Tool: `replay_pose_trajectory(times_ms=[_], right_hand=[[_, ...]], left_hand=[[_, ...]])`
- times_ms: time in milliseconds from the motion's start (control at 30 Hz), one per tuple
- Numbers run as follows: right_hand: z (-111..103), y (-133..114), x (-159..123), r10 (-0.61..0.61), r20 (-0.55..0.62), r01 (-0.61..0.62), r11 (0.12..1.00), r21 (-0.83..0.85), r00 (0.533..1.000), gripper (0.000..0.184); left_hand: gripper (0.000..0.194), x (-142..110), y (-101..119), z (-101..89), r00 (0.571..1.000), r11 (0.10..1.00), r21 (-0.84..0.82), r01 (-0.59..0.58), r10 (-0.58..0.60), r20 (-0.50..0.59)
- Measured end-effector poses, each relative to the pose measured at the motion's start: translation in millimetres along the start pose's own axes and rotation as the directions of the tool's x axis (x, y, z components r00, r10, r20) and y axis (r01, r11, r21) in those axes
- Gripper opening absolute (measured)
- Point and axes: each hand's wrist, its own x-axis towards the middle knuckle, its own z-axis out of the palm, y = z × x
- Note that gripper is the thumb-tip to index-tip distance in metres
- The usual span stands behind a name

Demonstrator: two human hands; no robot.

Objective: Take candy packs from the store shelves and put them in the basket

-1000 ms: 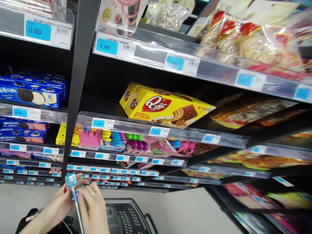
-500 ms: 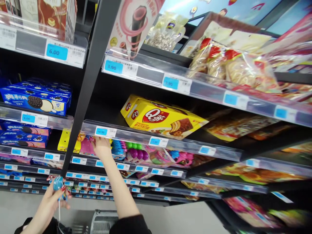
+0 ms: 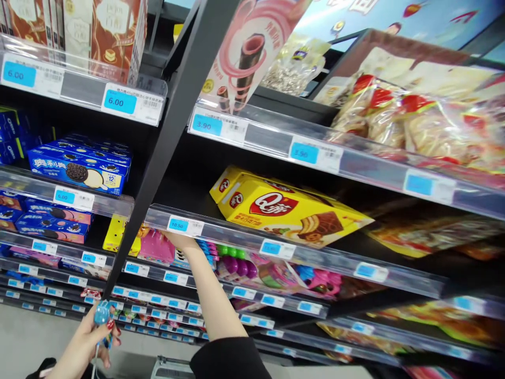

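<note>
Low at the left, my left hand (image 3: pixel 83 341) is closed around a blue lollipop (image 3: pixel 102 312), whose white stick points down past the palm. Another small wrapped item shows among those fingers, too small to name. My right hand (image 3: pixel 182 240) reaches into a lower shelf, beneath the ledge with the 10.50 label (image 3: pixel 185 225). Its fingers are hidden behind that ledge, so any grip cannot be seen. A pink box (image 3: pixel 157 246) lies right by this hand, and blue spiky toy-like packs (image 3: pixel 208 251) are on its other side.
A yellow box (image 3: pixel 284 208) lies on the shelf above my right hand. Blue Oreo boxes (image 3: pixel 84 166) fill shelves left of the dark upright post (image 3: pixel 158 152). Purple round containers (image 3: pixel 236 267) stand farther right. Part of a grey basket (image 3: pixel 171 367) shows on the floor.
My right hand has gone deeper under the shelf ledge, and its fingers are now out of sight. The view has shifted, with the shelves appearing larger. The lollipop stays in my left hand.
</note>
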Motion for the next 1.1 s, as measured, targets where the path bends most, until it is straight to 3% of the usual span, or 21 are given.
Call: replay_pose_trajectory(times_ms=[133,267,433,500,567,633,733,933,1100], right_hand=[[-8,4,-16,-0.003,0.013,0.002,0.994,0.112,1.000,0.028],[-13,4,-65,0.006,0.022,-0.011,0.964,0.267,1.000,0.038],[-15,-14,-132,0.044,0.260,-0.179,0.832,0.525,0.965,0.040],[-18,-27,-148,0.057,0.320,-0.241,0.784,0.573,0.946,0.039],[-22,-40,-157,0.071,0.297,-0.237,0.785,0.572,0.952,0.038],[-26,-49,-162,0.084,0.279,-0.234,0.793,0.563,0.957,0.036],[-32,-56,-167,0.100,0.288,-0.251,0.795,0.553,0.952,0.034],[-35,-54,-172,0.074,0.293,-0.236,0.787,0.570,0.953,0.034],[-34,-47,-175,0.041,0.314,-0.215,0.810,0.545,0.949,0.037]], left_hand=[[0.061,2,-2,-0.4,0.998,1.000,-0.012,0.017,-0.016,0.066],[0.056,4,1,0.8,0.994,0.999,0.021,0.033,-0.035,0.103],[0.035,-4,17,10.4,0.984,0.985,-0.074,0.156,-0.148,0.101],[0.029,-9,26,17.4,0.970,0.971,-0.125,0.203,-0.183,0.158],[0.028,-15,36,26.0,0.938,0.962,-0.125,0.241,-0.197,0.285],[0.032,-21,43,35.6,0.877,0.956,-0.071,0.284,-0.230,0.422],[0.035,-30,48,48.8,0.814,0.937,0.020,0.348,-0.313,0.489],[0.024,-35,42,58.9,0.873,0.953,0.084,0.290,-0.300,0.385],[0.020,-37,46,59.3,0.873,0.955,0.200,0.221,-0.285,0.395]])
